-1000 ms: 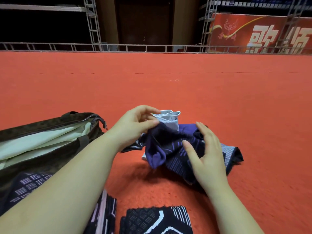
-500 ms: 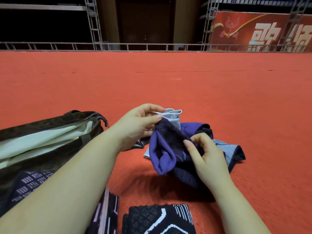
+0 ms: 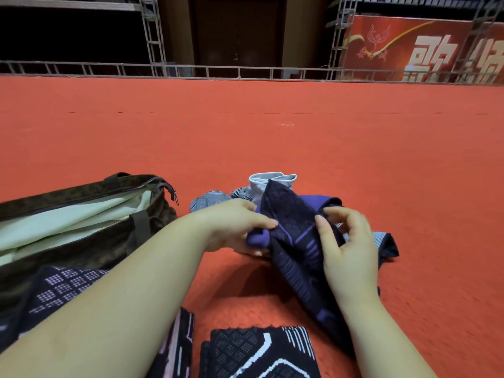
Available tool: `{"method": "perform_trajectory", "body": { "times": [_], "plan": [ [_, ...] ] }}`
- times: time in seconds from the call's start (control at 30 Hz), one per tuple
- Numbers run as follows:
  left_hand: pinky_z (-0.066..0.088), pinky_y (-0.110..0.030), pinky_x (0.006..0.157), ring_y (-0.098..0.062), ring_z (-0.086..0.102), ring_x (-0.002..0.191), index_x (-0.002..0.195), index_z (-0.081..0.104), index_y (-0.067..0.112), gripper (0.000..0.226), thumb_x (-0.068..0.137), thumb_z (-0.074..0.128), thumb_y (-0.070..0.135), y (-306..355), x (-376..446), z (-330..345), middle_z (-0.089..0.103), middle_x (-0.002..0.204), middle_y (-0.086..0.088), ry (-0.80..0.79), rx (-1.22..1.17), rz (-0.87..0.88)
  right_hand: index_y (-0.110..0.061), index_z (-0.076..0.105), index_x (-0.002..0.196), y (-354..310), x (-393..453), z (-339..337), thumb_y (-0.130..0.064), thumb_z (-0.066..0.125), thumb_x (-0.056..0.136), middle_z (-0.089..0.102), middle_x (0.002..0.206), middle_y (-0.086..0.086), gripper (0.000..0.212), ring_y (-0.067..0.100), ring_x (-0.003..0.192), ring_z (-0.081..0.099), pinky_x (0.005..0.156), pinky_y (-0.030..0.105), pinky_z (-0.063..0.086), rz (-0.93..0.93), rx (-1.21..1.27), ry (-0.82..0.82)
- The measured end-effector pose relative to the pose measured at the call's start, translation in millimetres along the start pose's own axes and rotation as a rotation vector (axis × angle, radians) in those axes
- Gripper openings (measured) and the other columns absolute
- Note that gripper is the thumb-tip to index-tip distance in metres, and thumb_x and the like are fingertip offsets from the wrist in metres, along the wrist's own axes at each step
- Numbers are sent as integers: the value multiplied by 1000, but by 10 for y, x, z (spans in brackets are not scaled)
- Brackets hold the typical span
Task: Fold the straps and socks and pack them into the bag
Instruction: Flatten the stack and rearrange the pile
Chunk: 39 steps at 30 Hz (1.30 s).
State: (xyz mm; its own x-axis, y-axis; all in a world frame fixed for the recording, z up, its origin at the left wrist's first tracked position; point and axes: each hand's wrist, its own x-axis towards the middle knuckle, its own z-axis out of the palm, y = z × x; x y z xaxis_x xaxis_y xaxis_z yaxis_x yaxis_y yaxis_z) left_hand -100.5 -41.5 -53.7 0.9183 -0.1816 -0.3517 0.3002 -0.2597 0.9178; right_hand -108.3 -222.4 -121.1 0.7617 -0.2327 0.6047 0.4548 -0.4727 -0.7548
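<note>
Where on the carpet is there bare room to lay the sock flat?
Bare red carpet runs beyond the grey sock pile to the metal rail, and rightward. Crowded: between the open olive bag, both hands and the folded black patterned strap.

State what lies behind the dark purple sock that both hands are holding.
Behind the dark purple sock a pale grey sock cuff and striped grey fabric show. The sock and the right hand cover the rest of that pile.

We read large pale Chinese characters on the red banner (image 3: 425,47) behind the truss: "歌" whole, the next cut off by the edge. We find no other legible text.
</note>
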Motion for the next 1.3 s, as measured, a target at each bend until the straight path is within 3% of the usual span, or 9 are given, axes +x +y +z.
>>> {"method": "perform_trajectory", "body": {
  "times": [0.23,0.33,0.43,0.5,0.57,0.63,0.77,1.13,1.3],
  "plan": [
    [53,-21,44,-16,60,44,82,56,7,12,90,62,13,45,39,-81,59,78,-12,284,-381,-49,-26,66,106,-98,-132,121,-64,63,67,56,116,-7,55,12,110,50,99,32,35,-287,-180,-314],
    [55,-21,46,-17,59,48,81,54,9,15,89,65,17,58,24,-83,59,76,-11,331,-399,-60,-29,68,101,-65,-163,180,-58,60,70,59,117,-9,43,13,109,52,98,41,39,-304,-233,-363],
    [56,-24,51,-15,58,49,98,58,4,27,87,68,27,42,43,-101,63,82,-13,429,-187,-57,-24,73,86,-47,-125,154,-48,57,77,67,104,-10,30,13,98,60,90,35,46,-277,-188,-298],
    [56,-27,68,-16,64,75,128,51,9,58,83,68,43,12,66,-134,62,115,-13,517,139,10,-24,73,84,-53,-107,110,-47,60,79,69,92,-15,27,3,89,60,83,22,43,-194,-123,-326],
    [40,-32,102,-16,48,121,135,45,27,67,78,69,53,15,19,-155,47,136,0,568,489,226,-28,71,81,-56,-100,75,-39,65,84,67,76,-21,13,1,76,60,71,19,42,-94,-72,-358],
    [31,-32,109,-9,40,126,121,56,37,54,72,75,49,75,-85,-118,50,128,13,411,649,502,-30,67,78,-60,-84,43,-29,66,87,65,67,-21,10,0,67,61,66,20,44,-26,-5,-370],
    [45,-23,87,-6,57,97,94,69,34,35,64,83,44,48,-77,-90,66,98,14,149,811,474,-26,70,82,-82,-26,-43,-20,64,88,70,77,-18,10,-6,74,62,69,10,43,20,85,-353],
    [43,-27,67,-11,53,67,72,65,22,14,77,78,19,78,-82,-150,63,74,-6,306,229,588,-34,60,75,-26,63,-121,-21,59,92,67,74,-17,21,-10,73,57,67,6,39,87,93,-104],
    [49,-16,60,-1,59,62,75,64,17,12,81,71,9,99,-72,-226,64,63,11,319,13,578,-29,62,78,45,101,-152,-25,58,93,66,72,-16,16,-8,69,58,64,8,40,126,104,19]
  ]
}}
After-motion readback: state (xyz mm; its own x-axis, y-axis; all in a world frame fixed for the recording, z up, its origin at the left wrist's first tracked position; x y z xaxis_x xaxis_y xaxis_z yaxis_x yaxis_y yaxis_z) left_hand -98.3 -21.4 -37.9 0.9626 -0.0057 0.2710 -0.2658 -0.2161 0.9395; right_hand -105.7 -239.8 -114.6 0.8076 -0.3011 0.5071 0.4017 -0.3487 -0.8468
